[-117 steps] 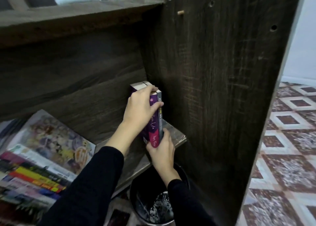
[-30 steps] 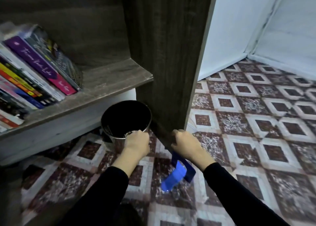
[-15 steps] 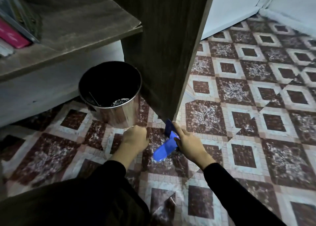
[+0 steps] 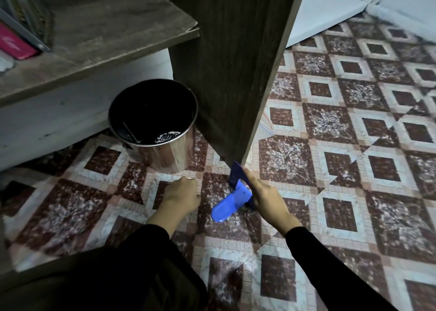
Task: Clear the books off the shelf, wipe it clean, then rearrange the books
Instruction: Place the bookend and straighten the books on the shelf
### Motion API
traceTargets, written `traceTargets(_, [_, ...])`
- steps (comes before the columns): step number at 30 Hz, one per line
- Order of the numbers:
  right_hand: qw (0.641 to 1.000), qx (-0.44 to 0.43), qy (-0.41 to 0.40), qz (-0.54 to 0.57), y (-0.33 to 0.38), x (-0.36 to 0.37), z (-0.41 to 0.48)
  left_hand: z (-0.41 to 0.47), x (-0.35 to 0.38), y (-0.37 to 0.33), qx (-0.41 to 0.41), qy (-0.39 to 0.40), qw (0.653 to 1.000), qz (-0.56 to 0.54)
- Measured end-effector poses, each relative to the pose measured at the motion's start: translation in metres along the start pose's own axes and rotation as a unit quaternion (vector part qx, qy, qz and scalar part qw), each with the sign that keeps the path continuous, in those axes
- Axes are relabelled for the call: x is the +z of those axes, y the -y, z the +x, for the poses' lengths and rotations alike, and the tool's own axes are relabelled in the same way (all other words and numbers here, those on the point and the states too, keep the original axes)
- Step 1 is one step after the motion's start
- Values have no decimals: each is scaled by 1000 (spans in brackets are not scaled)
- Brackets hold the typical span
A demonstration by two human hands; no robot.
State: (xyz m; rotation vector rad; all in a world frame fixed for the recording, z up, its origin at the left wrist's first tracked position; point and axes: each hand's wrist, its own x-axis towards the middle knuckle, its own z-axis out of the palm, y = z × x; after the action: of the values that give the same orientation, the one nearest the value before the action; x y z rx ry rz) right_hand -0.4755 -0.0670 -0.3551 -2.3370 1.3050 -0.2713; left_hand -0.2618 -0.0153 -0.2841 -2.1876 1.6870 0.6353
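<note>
1. Head view: crouched at the foot of the bookcase, I look down at a steel bin (image 4: 165, 156) standing on the patterned tile floor (image 4: 330, 169).
2. My left hand (image 4: 179, 194) hovers low over the tiles just in front of the bin, knuckles up and fingers curled under. Nothing shows in its grasp.
3. My right hand (image 4: 265, 198), in front of the bin and to its right, grips a blue plastic tool (image 4: 232, 202). The forefinger lies along the tool's darker upper part, and the paler rounded end points down toward the floor.
4. The dark wooden side panel (image 4: 236, 63) of the bookcase comes down just right of the bin, and the tool's upper tip is close to its bottom corner.
5. The shelf board (image 4: 106, 35) juts out above the bin. The books (image 4: 14, 42) stand on it up and to the left of the bin, at the frame's edge, a pink spine among them.
</note>
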Motion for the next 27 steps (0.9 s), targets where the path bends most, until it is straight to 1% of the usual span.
traceTargets(4, [996,-34,-66,52,14,-12,0,-4,0,8,-16,4,1000,-3])
traceTargets(8, [983,-85,-149,64,36,-37,7,-13,-10,21,-42,-1,999,19])
traceTargets(12, [974,-105,-182,81,62,-63,14,-24,-34,35,-64,-31,997,22])
traceTargets(16, [964,-129,-218,76,88,-92,22,-39,-59,48,-71,-35,997,17])
traceTargets(23, [940,-169,-287,73,138,-152,38,-76,-113,82,-101,-57,993,-16])
traceTargets(27, [920,-194,-336,61,169,-191,52,-97,-149,94,-94,-66,993,-37])
